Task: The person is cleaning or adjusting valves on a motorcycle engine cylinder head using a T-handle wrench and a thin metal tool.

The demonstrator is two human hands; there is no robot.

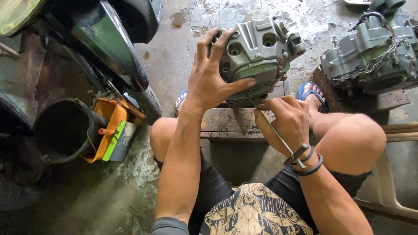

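My left hand (pixel 210 74) grips a grey metal engine cylinder head (pixel 257 52), fingers spread over its left side and thumb across the lower front, holding it above a dirty metal tray (pixel 230 124) between my knees. My right hand (pixel 285 119) pinches a thin metal rod tool (pixel 278 138) with a small T-handle near my wrist. The tool's tip meets the underside of the cylinder head. Dark bands circle my right wrist.
A grey motorcycle engine (pixel 374 48) sits on a wooden block (pixel 370 102) at the right. At the left stand a motorcycle's dark fender and tyre (pixel 117 56), a black bucket (pixel 63 130) and an orange and green container (pixel 111 135). The concrete floor (pixel 196 26) is wet and stained.
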